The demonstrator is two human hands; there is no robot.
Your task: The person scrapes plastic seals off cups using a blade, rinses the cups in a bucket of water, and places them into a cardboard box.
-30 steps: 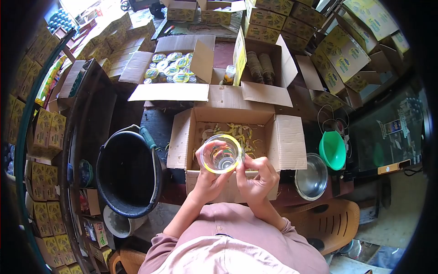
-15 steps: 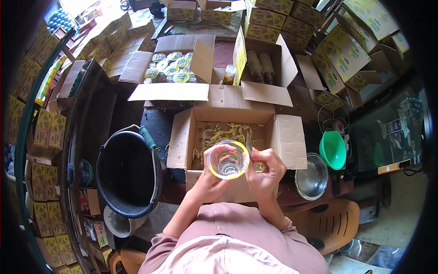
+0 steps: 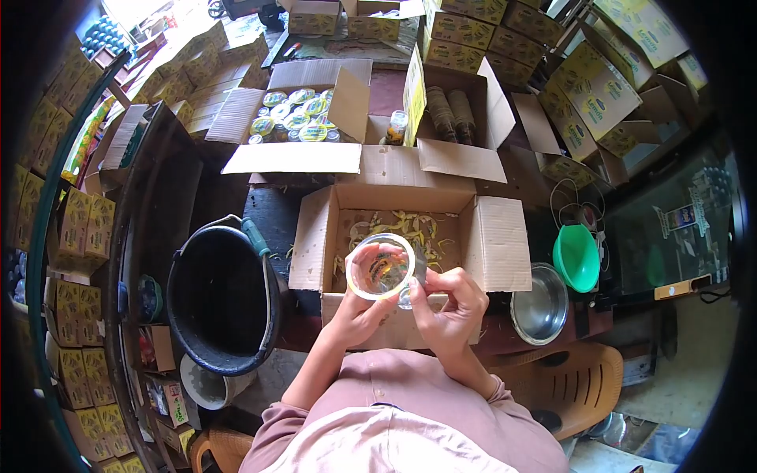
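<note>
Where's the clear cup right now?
Head view, near the centre: the cup is in the left hand, with the right hand close on its right and the open box behind.

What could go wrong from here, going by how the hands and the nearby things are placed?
The clear cup, gripped by the left hand above the open box, might slip and land among the yellow scraps. The right hand works close beside its rim, so a clumsy push could tip it. The metal bowl sits near the front edge of the table, so a stray right elbow might knock it.
</note>
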